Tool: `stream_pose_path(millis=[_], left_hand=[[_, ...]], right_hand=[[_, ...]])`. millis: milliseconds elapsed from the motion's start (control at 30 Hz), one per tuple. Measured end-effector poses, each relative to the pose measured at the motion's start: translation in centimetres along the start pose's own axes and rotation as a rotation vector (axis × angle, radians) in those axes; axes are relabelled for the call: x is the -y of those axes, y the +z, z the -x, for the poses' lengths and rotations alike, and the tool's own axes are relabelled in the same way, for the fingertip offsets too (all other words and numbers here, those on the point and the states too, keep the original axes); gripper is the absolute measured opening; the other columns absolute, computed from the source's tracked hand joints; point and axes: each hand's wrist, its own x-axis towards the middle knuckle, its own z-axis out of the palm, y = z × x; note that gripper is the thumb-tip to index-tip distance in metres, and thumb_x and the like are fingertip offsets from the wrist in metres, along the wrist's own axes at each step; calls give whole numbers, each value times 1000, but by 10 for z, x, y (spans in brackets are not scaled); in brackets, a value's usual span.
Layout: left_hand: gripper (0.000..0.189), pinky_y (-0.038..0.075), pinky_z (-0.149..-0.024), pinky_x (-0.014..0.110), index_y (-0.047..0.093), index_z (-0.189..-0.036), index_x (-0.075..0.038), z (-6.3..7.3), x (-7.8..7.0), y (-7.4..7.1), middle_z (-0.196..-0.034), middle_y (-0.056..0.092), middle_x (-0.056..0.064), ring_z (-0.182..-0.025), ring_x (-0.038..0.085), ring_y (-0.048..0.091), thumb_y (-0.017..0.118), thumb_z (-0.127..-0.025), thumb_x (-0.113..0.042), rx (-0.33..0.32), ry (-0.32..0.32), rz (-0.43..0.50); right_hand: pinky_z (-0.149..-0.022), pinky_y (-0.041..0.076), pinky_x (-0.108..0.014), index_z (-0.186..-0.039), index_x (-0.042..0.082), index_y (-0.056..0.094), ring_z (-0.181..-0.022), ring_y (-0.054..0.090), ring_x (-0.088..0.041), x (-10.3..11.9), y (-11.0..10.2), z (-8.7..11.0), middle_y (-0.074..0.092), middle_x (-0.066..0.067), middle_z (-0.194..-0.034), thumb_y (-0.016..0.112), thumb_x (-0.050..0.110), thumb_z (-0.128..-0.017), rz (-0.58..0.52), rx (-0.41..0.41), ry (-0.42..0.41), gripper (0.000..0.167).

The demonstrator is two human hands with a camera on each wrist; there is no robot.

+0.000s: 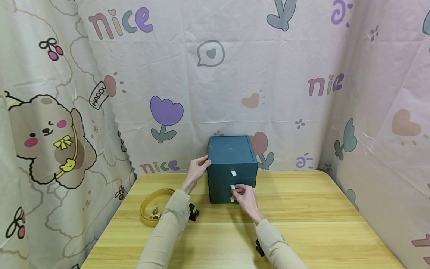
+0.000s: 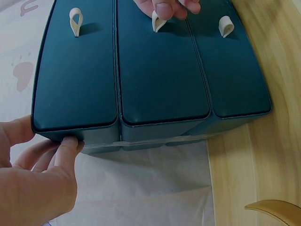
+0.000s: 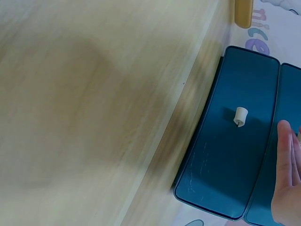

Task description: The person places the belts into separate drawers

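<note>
A dark teal three-drawer box [image 1: 231, 149] stands against the back curtain, its drawers stacked and each front bearing a pale loop pull. My left hand [image 1: 196, 170] grips the upper left edge of the box; in the left wrist view this hand [image 2: 44, 174] has its digits bent about the corner. At the middle drawer, my right hand [image 1: 246, 198] pinches the loop pull [image 2: 157, 22] between thumb and fingers. The top pull [image 2: 75, 22] and the bottom pull [image 3: 240, 116] are untouched. No gap shows at the drawer fronts. Part of the right hand lies outside the right wrist view.
A mustard-yellow ring-shaped band [image 1: 145, 207] lies on the wooden table [image 1: 312, 216] left of the box. Inside it sits a small brown and cream item [image 1: 155, 212], too small to identify. Printed curtains [image 1: 215, 93] enclose the back and sides.
</note>
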Motion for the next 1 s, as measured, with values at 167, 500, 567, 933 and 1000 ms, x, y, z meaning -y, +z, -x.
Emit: stream_pose_path(millis=[167, 500, 567, 933, 1000], left_hand=[[49, 42, -114, 53, 46, -148, 2, 0, 1, 0, -151, 49, 26, -138, 40, 50, 55, -104, -16, 3, 4, 5], [49, 43, -114, 52, 46, -149, 2, -1, 0, -1, -151, 49, 25, -138, 39, 51, 54, -104, -16, -2, -13, -5], [49, 43, -113, 52, 46, -149, 1, -1, 1, -1, -151, 49, 24, -138, 38, 51, 54, -104, -16, -3, -19, -7], [49, 45, -112, 53, 46, -149, 1, -1, -1, -2, -150, 49, 25, -136, 39, 52, 54, -104, -17, 3, -4, -25], [49, 45, -112, 53, 46, -149, 1, -2, 0, -2, -150, 50, 26, -136, 39, 52, 54, -104, -18, 5, -4, -22]], right_hand=[[-58, 53, -17, -95, -3, 76, -65, 73, -16, 0, -1, 1, 78, -12, -78, 76, 8, -87, -8, 11, 3, 13], [-58, 54, -18, -95, -2, 76, -65, 74, -17, 2, -1, 0, 78, -12, -78, 76, 9, -88, -2, 13, 9, 13], [-57, 54, -19, -95, -2, 76, -64, 73, -16, 3, -1, 0, 78, -12, -78, 76, 9, -88, 6, 13, 6, 13], [-53, 54, -20, -91, 1, 77, -55, 71, -18, 12, -8, -5, 74, -9, -68, 77, 14, -88, 15, -31, -4, 13], [-53, 53, -20, -91, 2, 77, -52, 68, -12, 13, -10, -6, 74, -8, -66, 76, 13, -88, 17, -50, -31, 12]])
